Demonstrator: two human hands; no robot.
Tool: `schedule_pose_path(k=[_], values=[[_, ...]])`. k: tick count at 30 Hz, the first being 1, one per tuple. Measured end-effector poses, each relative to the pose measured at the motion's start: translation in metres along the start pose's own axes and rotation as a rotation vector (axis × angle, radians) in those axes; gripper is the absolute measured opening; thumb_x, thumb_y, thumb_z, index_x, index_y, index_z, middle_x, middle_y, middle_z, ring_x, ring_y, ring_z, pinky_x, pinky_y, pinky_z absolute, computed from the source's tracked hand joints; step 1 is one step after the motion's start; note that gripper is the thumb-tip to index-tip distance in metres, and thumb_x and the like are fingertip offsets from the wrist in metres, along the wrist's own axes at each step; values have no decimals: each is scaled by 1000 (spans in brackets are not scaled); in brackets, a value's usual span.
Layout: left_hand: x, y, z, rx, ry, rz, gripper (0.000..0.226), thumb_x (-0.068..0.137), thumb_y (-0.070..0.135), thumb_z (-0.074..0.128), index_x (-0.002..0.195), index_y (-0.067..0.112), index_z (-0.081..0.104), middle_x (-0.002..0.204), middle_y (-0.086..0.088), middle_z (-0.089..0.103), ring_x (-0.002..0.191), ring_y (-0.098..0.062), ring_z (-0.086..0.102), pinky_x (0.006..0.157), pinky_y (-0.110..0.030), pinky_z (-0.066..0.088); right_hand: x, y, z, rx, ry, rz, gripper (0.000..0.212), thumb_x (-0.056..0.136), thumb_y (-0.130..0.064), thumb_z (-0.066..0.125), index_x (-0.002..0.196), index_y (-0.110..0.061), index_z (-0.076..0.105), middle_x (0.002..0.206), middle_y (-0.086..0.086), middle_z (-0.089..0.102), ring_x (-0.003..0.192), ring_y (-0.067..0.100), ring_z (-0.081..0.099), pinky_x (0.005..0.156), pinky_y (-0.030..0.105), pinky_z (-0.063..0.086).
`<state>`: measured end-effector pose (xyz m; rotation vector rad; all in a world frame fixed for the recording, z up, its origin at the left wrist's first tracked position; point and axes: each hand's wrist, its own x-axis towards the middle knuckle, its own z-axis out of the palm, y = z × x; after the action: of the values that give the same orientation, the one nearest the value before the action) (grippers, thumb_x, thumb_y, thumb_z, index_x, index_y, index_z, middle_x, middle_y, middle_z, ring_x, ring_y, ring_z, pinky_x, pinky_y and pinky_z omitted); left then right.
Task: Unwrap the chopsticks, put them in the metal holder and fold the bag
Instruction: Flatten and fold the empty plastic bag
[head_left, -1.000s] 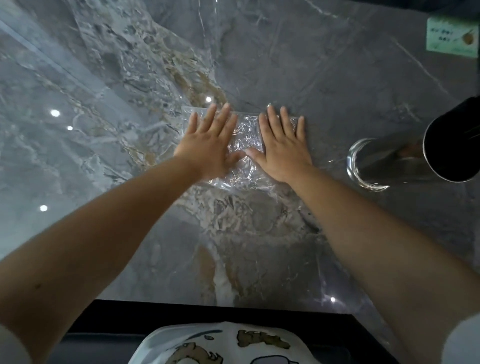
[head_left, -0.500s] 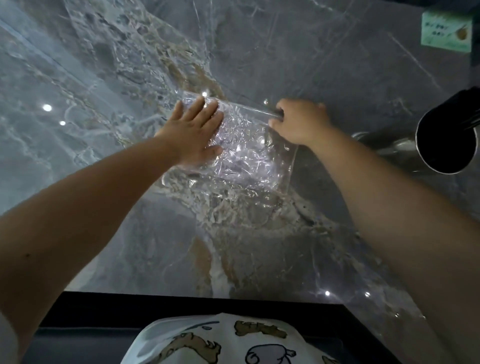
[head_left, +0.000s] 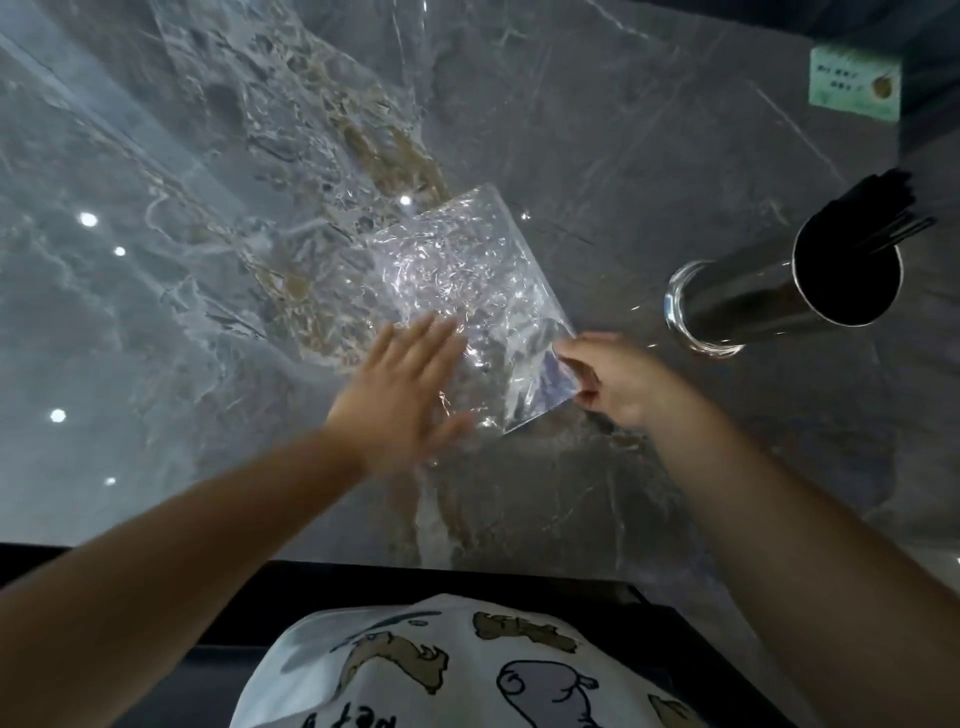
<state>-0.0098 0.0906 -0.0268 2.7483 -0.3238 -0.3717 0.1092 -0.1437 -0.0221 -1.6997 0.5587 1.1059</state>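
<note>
Bag (head_left: 467, 280), clear and crinkled, lies flat on the marble table (head_left: 649, 171), left of the metal holder (head_left: 779, 296) with dark chopsticks (head_left: 883, 213) already inside. Left hand (head_left: 400, 400) presses its near edge with flat fingers; right hand (head_left: 618, 379) pinches the near right corner. Folding seems underway; next, likely carry that corner across and crease

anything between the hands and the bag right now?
Nothing visible. The left hand lies flat on the clear bag; the right hand pinches its near right corner. The metal holder with the chopsticks stands apart to the right on the table.
</note>
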Motion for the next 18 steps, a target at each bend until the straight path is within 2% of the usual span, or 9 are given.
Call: schedule_pose_path(k=[3,5,8,10,12,14,15,17,18], values=[[-38,20,23,35,-57,24,95,83,77,36,150,11,23,156,-11,27,146,-31,19,116,-57,16,-11,17,2,198,-72,102,19,89,-24,62,71,-22,61,54,-10,57,47,3,49,54,25,37],[-52,26,29,39,-18,14,91,81,71,49,146,9,35,151,-13,40,141,-34,31,112,-60,25,-19,23,6,281,-91,154,19,89,-25,62,70,-22,63,52,-10,59,43,2,52,50,22,40],[-59,32,33,44,162,23,58,86,46,64,131,10,55,134,-10,59,126,-32,52,104,-54,38,-29,25,12,387,-72,188,28,88,-24,64,61,-19,67,54,-11,63,42,3,51,43,17,44],[-60,32,32,12,315,53,30,88,28,64,115,14,66,117,-4,69,106,-28,64,93,-44,45,-35,25,17,429,-67,182,33,89,-24,63,56,-18,68,52,-9,63,38,4,48,42,17,45],[-60,32,20,-41,395,66,16,88,16,61,101,16,71,102,-1,73,86,-27,68,80,-37,47,-45,23,15,469,-108,137,24,87,-28,65,66,-18,67,55,-8,64,38,6,51,42,19,47],[-58,31,0,-75,429,52,14,88,11,62,97,14,72,95,-3,74,79,-27,69,74,-36,47,-53,24,1,433,-116,-3,19,87,-38,63,82,-20,66,63,-7,67,49,9,60,47,21,51],[-57,30,-14,-90,447,47,14,89,11,61,97,13,72,94,-5,74,78,-28,69,72,-36,48,-54,26,-11,332,-48,-126,20,91,-37,58,92,-18,64,70,-6,70,60,13,64,52,22,52],[-56,27,-48,-102,477,66,14,91,10,59,98,9,72,92,-8,74,77,-30,69,69,-37,50,-57,28,-36,-65,195,-397,26,96,-21,56,120,-12,56,104,-1,70,94,20,63,72,21,51],[-55,26,-68,-88,479,93,14,92,9,59,98,8,71,90,-10,74,76,-31,69,69,-38,51,-58,27,-47,-272,276,-512,47,92,-13,61,136,-12,43,128,4,59,112,20,56,86,22,47]])
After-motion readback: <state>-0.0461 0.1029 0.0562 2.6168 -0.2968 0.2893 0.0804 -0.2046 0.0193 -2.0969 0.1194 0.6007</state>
